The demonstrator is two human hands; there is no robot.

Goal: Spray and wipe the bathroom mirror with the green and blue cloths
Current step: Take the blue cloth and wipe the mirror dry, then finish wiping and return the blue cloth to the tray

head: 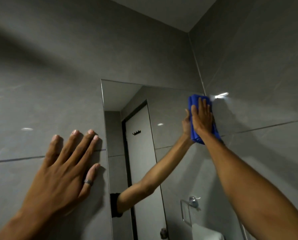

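Head view, the only one. Seen from below, arms raised toward a frameless rectangular wall mirror (162, 135) set into a corner of grey glossy tiled wall (40, 84).

Right hand (202, 118) laid flat, fingers extended and together, pressing a folded bright blue microfibre cloth (195, 101) against the glass at the mirror's upper right corner, hard by the adjoining side wall. No curled grip; cloth pinned between palm and glass, probably so that the whole pad bore evenly on the surface. Cloth showing above the fingertips and below the wrist. Reflection of the same arm visible just left of that hand.

Left hand (65, 163) empty, spread wide open, fingers splayed on the tile just left of the mirror's left edge, lower than the right hand; a dark metal ring (88, 181) on the thumb. Likely planted there as a brace for the high reach.

No green cloth or spray bottle in sight. Below the right forearm, reflected in the glass: a chrome towel holder (189, 208) and a white towel (205, 232).

Judged as wiping with the blue cloth, working the top corner.
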